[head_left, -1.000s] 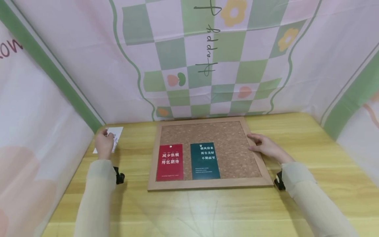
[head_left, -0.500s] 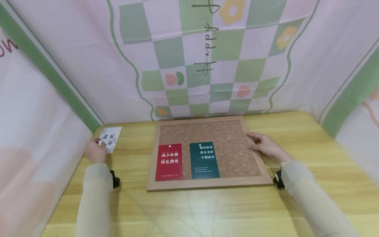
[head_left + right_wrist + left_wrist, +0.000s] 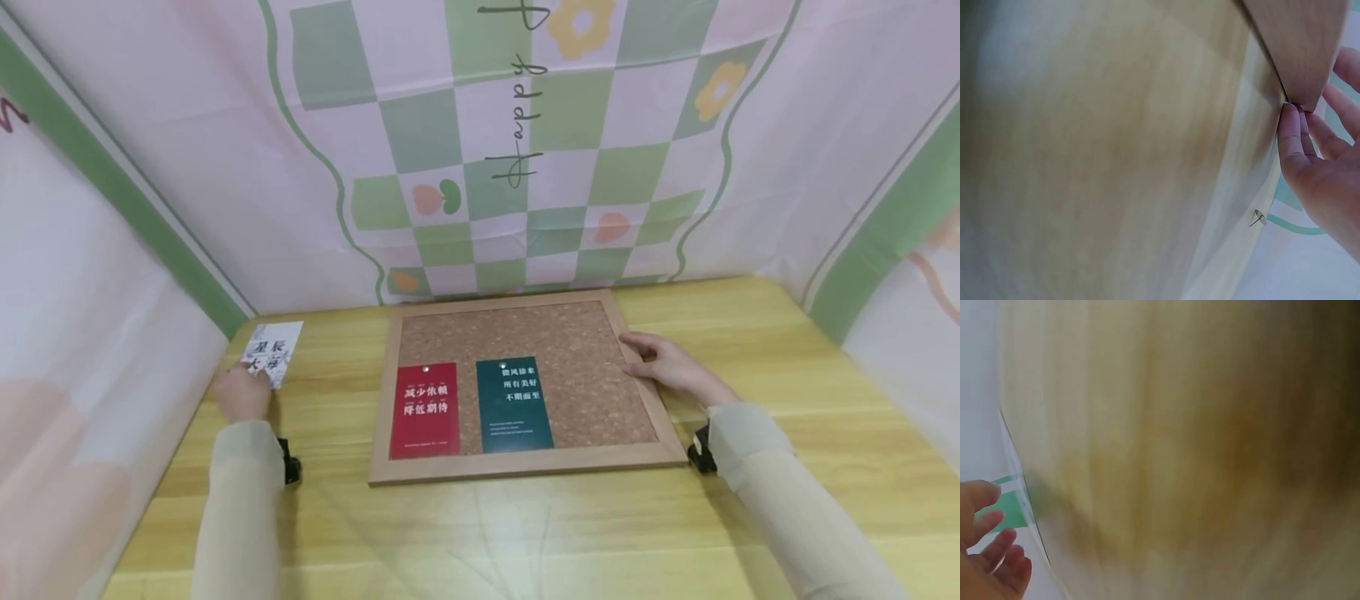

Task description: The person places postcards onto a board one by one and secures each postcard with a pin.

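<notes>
Pale pinkish-white fabric walls in the workspace at the back and both sides, its rear panel printed with green-and-white checks, yellow-orange flowers and sideways lettering. Against it stands a yellow wood-grain counter with rounded far corners. Near the back edge lies a rectangular cork board in a light wooden frame, carrying a red card with white characters and, to its right, a dark teal card with white characters, each with a small shiny dot at its top edge. A white card with black characters lies at the counter's far left, well apart from the board.

Over that white card's near edge is the left hand; the right hand pinches the board's right side.

From the head, the left fingertips hide the meeting point; the left wrist view shows those fingers loosely bent before a green stripe, and whether they pinch the card cannot be told. The right wrist view adds the thumb against the frame's edge, and a small metal pin-like piece near the counter's edge, which the head view does not reveal.
</notes>
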Demonstrator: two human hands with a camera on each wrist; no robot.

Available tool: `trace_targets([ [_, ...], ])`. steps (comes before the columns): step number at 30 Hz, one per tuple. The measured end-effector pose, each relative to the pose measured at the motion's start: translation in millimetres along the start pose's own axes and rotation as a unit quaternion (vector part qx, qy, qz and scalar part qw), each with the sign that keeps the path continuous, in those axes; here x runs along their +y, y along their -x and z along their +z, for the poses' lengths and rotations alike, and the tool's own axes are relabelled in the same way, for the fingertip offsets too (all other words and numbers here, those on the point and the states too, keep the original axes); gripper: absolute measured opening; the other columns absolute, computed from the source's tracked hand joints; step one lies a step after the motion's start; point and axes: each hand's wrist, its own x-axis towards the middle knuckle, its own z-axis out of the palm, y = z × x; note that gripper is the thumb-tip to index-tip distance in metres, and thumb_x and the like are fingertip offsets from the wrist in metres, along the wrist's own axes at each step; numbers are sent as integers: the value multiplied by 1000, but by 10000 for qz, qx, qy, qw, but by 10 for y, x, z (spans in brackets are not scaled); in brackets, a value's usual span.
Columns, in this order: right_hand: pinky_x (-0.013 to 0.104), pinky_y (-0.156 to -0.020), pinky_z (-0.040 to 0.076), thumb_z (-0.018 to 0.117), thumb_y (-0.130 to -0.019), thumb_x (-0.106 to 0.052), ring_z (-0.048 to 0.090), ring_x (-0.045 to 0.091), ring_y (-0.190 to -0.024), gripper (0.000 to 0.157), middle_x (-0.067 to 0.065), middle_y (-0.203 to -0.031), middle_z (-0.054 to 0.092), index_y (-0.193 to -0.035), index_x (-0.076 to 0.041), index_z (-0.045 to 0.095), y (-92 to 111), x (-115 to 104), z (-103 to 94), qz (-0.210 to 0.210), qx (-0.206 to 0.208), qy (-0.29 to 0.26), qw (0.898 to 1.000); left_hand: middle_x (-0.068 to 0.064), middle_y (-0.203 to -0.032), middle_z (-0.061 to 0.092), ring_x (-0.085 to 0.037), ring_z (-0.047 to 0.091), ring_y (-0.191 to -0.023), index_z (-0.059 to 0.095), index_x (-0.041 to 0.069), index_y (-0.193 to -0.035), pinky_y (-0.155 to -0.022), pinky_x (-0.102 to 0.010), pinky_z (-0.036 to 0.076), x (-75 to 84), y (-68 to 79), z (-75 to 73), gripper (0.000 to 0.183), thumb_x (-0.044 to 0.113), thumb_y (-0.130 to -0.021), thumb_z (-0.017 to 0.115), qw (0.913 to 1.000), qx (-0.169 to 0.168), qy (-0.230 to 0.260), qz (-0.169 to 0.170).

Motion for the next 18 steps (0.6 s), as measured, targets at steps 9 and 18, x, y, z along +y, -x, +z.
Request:
trace_targets([
  [9,23,-79,43,60,-93,-13,52,28,-99,60,35,-142,37,-141,12,33,2,-17,-15,-19,12,25,10000,-43,-127,42,-52,39,-122,37,-24,-127,-111,-55,30,-31,-3,-31,55,22,-99,35,9953,-386,-790,-399],
  [18,26,-82,41,60,-93,-12,50,30,-100,60,36,-142,36,-140,13,33,-14,0,-6,-17,12,106,9999,-46,-136,28,-55,27,-130,22,-23,-136,-113,-58,23,-118,-78,12,61,26,-100,29,9955,-607,-371,-624],
])
